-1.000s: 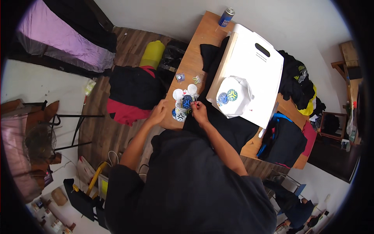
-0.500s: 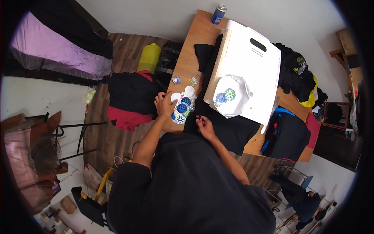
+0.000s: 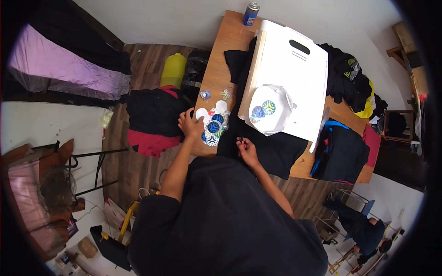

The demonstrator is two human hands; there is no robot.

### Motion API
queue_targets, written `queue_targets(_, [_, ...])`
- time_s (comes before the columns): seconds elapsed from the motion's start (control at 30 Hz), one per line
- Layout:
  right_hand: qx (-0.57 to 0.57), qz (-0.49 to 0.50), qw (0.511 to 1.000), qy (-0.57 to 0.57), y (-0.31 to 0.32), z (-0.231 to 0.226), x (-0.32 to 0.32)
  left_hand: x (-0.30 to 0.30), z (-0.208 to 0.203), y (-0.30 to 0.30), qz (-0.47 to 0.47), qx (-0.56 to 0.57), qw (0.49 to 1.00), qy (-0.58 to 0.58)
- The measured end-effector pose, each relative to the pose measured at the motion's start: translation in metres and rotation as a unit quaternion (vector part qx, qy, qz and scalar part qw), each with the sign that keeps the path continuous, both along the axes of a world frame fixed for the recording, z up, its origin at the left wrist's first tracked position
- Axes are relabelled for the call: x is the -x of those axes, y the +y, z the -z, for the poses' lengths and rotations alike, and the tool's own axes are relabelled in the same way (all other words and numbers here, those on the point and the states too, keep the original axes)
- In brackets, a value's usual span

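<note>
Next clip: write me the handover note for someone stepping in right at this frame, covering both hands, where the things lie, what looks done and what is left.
Left hand: resting on the pile of round printed patches at the near-left edge of the wooden table.
Right hand: on the black cloth, pinching something small and reddish; too small to tell what.
Things: white board lies on the table, with a white sheet carrying two round prints on its near end. Two loose small pieces sit behind the pile. Spray can at the far edge.
Done: no patch shows on the black cloth.
Left: the pile appears unplaced.
</note>
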State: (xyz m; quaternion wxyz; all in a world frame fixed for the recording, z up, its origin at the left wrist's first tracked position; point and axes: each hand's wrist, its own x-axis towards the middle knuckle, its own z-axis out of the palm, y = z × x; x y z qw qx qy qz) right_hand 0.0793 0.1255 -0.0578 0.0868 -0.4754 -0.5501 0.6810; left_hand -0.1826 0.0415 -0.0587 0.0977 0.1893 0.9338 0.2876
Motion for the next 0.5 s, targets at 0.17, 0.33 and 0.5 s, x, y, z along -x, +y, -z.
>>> queue_targets(0.17, [-0.001,-0.009,0.999,0.035,0.0,-0.007,0.001,0.021,0.011,-0.018,0.028,0.013,0.993,-0.111])
queue_targets(0.33, [-0.01,-0.006,0.999,0.032,0.002,-0.008,0.001,0.03,0.027,-0.028,-0.009,-0.146,0.971,-0.19])
queue_targets(0.5, [-0.009,0.004,1.0,-0.012,0.001,-0.006,0.0,0.029,0.013,-0.026,0.03,-0.231,0.958,-0.167])
